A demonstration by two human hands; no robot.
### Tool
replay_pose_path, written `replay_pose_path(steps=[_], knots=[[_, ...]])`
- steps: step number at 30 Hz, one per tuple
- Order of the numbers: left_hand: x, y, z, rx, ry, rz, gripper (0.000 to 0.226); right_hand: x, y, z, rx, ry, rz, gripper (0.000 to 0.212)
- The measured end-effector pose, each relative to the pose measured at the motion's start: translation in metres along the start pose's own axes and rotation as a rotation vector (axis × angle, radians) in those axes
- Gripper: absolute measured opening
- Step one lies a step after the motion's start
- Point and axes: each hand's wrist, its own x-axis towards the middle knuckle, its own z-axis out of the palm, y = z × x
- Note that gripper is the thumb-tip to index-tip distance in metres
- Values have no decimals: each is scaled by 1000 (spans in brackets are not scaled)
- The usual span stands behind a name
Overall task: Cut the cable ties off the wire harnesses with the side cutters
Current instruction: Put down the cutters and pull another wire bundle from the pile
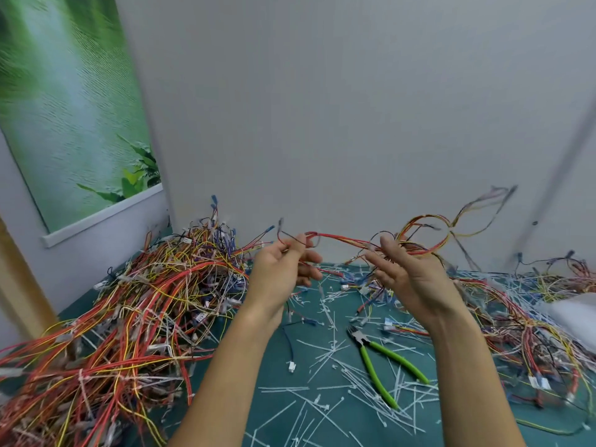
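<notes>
Both hands are raised above the table with one wire harness (348, 241) of red, yellow and black wires stretched between them. My left hand (283, 269) pinches its left end between thumb and fingers. My right hand (403, 272) holds the harness near its looped right part, with the lower fingers spread out. The loops (451, 227) trail up and to the right. The side cutters (377, 359), with green handles, lie on the green table mat (290, 398) below my right wrist, jaws pointing away, and no hand touches them.
A big heap of wire harnesses (122, 317) fills the left side of the table. Another tangle (532, 317) lies at the right. Several cut white cable ties (329, 391) litter the mat in the middle. A grey wall stands just behind the table.
</notes>
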Motion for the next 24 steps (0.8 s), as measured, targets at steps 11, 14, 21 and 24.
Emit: replay_pose_path(steps=[11, 14, 21, 24], knots=[[17, 12, -48, -265, 271, 87, 15, 1, -6, -15, -78, 193, -190, 56], [17, 7, -44, -47, 266, 168, 14, 1, 1, -5, -308, 212, -275, 39], [9, 8, -43, 494, 67, 587, 18, 3, 5, -4, -655, 253, -649, 38], [7, 13, -45, 602, 93, 766, 18, 3, 3, -6, -762, 390, -879, 36]])
